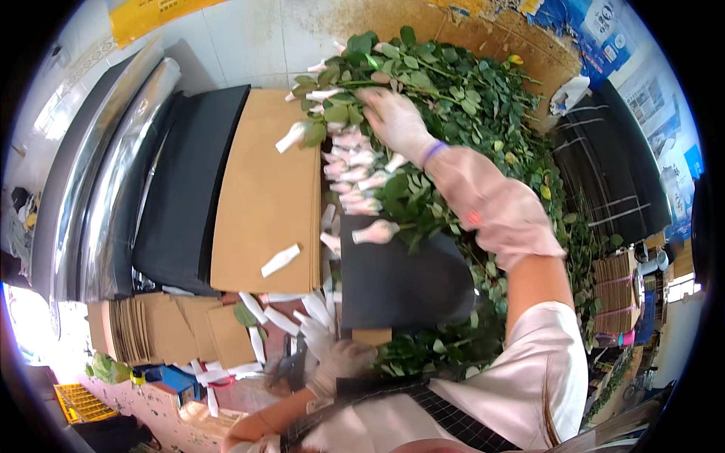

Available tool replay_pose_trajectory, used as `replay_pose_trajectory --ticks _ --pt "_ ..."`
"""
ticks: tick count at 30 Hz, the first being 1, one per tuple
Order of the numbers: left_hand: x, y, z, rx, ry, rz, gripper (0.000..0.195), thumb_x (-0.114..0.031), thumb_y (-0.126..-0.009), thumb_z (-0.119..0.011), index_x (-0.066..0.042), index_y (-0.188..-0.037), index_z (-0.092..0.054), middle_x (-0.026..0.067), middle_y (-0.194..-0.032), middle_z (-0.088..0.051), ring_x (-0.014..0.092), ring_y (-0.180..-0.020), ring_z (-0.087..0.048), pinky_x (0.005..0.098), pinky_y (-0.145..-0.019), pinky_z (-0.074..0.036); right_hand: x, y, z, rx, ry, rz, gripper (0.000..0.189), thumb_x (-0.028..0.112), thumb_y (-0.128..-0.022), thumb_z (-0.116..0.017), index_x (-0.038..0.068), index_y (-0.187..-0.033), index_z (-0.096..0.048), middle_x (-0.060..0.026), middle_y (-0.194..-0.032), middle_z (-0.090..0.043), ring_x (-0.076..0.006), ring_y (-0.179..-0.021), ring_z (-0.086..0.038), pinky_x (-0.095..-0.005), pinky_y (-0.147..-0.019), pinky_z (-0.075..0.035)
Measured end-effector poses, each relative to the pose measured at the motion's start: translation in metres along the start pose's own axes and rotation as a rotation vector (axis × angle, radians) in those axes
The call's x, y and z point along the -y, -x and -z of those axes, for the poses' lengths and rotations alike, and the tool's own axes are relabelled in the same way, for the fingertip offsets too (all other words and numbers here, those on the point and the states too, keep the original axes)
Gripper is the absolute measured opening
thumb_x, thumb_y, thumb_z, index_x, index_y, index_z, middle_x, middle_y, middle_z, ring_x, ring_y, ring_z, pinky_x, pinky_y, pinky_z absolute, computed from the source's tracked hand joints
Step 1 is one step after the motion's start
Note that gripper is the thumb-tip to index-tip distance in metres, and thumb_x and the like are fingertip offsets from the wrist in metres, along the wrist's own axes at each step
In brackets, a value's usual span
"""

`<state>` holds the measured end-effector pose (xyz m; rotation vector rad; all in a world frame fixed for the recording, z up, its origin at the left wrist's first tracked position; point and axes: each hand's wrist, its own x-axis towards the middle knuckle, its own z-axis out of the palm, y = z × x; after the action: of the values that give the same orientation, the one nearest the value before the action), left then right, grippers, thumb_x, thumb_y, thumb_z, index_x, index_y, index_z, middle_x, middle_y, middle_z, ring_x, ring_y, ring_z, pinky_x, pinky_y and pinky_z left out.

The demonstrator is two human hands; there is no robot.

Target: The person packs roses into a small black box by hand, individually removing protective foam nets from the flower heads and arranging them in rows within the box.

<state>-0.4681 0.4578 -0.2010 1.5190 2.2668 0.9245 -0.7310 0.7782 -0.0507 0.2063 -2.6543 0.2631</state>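
My right hand (396,124), in a pale glove with a pink sleeve cover, reaches over a heap of green-leaved rose stems (470,107); its fingers are at the stems, and whether they grip is blurred. My left hand (345,362), gloved too, is low near my body beside white foam bud nets (317,334); its fingers are blurred. Between the hands one netted pale pink rose (376,232) lies on a black sheet (402,277). A row of netted pink roses (351,170) lies above that sheet.
Brown cardboard sheets (266,192) lie stacked left of the roses, with one white net (280,260) on top. Farther left are black sheets (187,192) and clear plastic film (130,181). Smaller cardboard pieces (187,328) and a blue box (173,382) sit at lower left.
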Motion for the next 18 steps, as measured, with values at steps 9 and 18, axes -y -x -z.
replay_pose_trajectory --ticks 9,18 --pt "0.006 0.012 -0.004 0.1 0.086 0.056 0.044 -0.023 -0.079 -0.052 -0.022 -0.123 -0.052 0.0034 -0.115 -0.054 0.029 -0.106 -0.05 0.0423 -0.091 -0.042 -0.026 -0.091 -0.081 0.352 0.227 -0.314 0.028 0.025 -0.086 -0.048 0.01 -0.105 -0.06 -0.0161 -0.103 -0.063 -0.0328 -0.096 -0.06 -0.0418 -0.084 -0.047" --pt "-0.003 -0.004 0.008 -0.006 -0.043 0.099 0.04 -0.027 -0.067 -0.066 -0.021 -0.107 -0.061 0.0057 -0.105 -0.058 0.027 -0.101 -0.051 0.0422 -0.086 -0.042 0.003 -0.004 0.1 0.268 0.466 -0.079 0.025 0.004 -0.078 -0.052 0.009 -0.101 -0.06 -0.014 -0.082 -0.063 -0.0318 -0.079 -0.062 -0.0419 -0.071 -0.05"
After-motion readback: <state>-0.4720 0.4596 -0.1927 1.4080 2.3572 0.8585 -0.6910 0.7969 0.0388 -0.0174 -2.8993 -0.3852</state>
